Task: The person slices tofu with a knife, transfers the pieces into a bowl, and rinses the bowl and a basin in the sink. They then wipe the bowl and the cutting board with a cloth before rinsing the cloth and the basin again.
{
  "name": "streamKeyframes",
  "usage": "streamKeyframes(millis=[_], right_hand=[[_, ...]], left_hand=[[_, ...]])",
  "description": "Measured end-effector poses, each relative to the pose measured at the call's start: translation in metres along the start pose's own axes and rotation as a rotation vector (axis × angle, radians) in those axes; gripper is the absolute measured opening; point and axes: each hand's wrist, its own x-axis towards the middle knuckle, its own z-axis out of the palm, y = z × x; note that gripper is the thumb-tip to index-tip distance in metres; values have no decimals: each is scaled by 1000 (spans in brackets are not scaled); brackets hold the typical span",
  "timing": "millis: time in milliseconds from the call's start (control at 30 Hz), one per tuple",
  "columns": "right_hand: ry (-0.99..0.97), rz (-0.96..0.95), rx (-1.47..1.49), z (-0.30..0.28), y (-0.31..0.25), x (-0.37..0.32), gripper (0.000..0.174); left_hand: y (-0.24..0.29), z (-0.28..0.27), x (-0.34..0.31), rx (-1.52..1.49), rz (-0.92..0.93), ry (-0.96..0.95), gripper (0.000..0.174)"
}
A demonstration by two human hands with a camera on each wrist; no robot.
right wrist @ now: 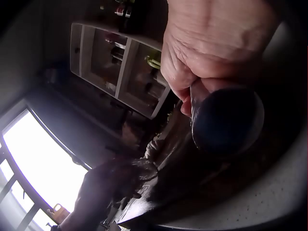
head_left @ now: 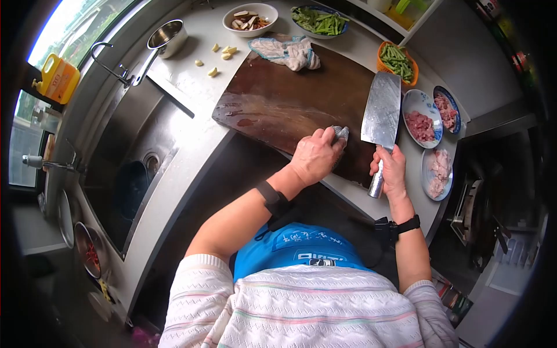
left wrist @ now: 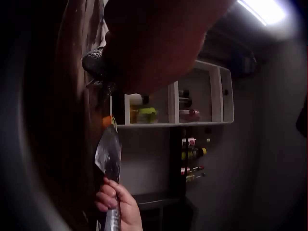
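Note:
My left hand [head_left: 316,155] grips a dark grey, speckled fish [head_left: 341,133] at the near edge of the brown cutting board [head_left: 290,93]. The palm and fingers hide most of the fish; in the left wrist view its rounded dark end [left wrist: 94,62] sticks out past them. My right hand [head_left: 392,167] holds a cleaver [head_left: 382,110] by its metal handle. The broad blade points away from me over the board's right side, apart from the fish. In the right wrist view the round handle end [right wrist: 228,120] shows below the palm. Wet streaks mark the board's left part.
A cloth [head_left: 287,53] lies on the board's far edge. Behind stand a bowl of sliced mushrooms [head_left: 250,21] and greens [head_left: 320,22]. Right are green beans [head_left: 397,61] and plates of meat [head_left: 422,124]. Garlic cloves [head_left: 213,72], a saucepan [head_left: 167,39] and the sink [head_left: 125,156] are left.

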Motion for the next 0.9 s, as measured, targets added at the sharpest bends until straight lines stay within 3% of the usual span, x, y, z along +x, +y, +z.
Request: streamKeyframes(millis=[100, 233, 333, 400, 433, 500, 633, 700, 733, 767, 800, 833, 900], right_hand=[[1, -5, -36, -1, 1, 1, 13], [2, -3, -34, 0, -2, 1, 12], [1, -7, -38, 1, -3, 0, 11], [-17, -3, -27, 1, -3, 0, 11], [-19, 14, -23, 0, -3, 1, 11], [-4, 4, -33, -1, 0, 0, 10], [-16, 10, -41, 1, -4, 1, 10], [0, 22, -40, 1, -4, 1, 10], [-2, 13, -45, 0, -3, 1, 10], [-5, 9, -50, 0, -3, 1, 10], [3, 17, -53, 1, -3, 0, 10], [12, 26, -55, 1, -4, 1, 10], [12, 21, -40, 0, -4, 3, 11]], left_hand=[[-28, -7, -12, 126, 18, 57, 23], [-114, -51, -46, 321, -208, 163, 26], [-197, -100, -88, 554, -531, 102, 13], [-244, -125, -132, 736, -740, 0, 14], [-238, -139, -131, 733, -802, 61, 11], [-210, -146, -108, 640, -721, 229, 10], [-133, -99, -21, 282, -493, 272, 23], [-85, -60, 16, 202, -305, 254, 21], [-63, -38, 29, 120, -259, 140, 17], [-47, -20, 39, 96, -190, -70, 25], [-36, 10, 42, 99, -174, -74, 27], [-32, 9, 42, 214, -83, -125, 33], [-53, -1, 44, 225, -76, -126, 40]])
